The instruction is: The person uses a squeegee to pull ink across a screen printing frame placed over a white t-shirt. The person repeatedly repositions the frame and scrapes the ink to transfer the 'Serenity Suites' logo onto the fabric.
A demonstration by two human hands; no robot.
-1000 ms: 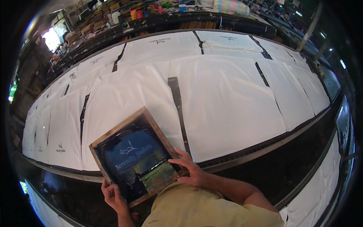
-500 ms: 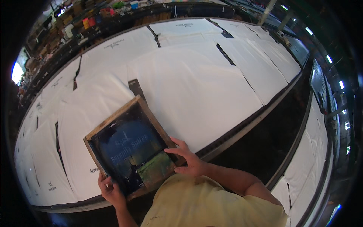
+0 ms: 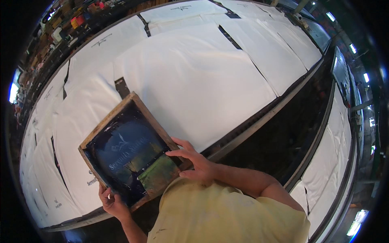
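A wooden-framed printing screen point(image 3: 121, 156) with dark blue mesh and pale lettering is held tilted close to my body. At its lower left corner my left hand point(image 3: 114, 203) grips the wooden edge, the fingers curled. My right hand point(image 3: 197, 162) clasps the right side of the frame, some fingers over the inner edge. A green and yellowish patch point(image 3: 159, 174) shows on the lower right of the mesh. Beneath and beyond the screen, white cloth point(image 3: 190, 77) lies spread over the long table.
Printed white cloth pieces lie side by side, dark gaps point(image 3: 229, 37) between them. The table's edge rail point(image 3: 243, 135) runs toward the upper right. Another cloth-covered table point(image 3: 330, 162) stands to the right across a dark aisle. Assorted clutter point(image 3: 77, 24) fills the far left.
The screen and both hands have shifted slightly left and up in view. The surrounding table has shifted too. Both hands keep their hold on the frame.
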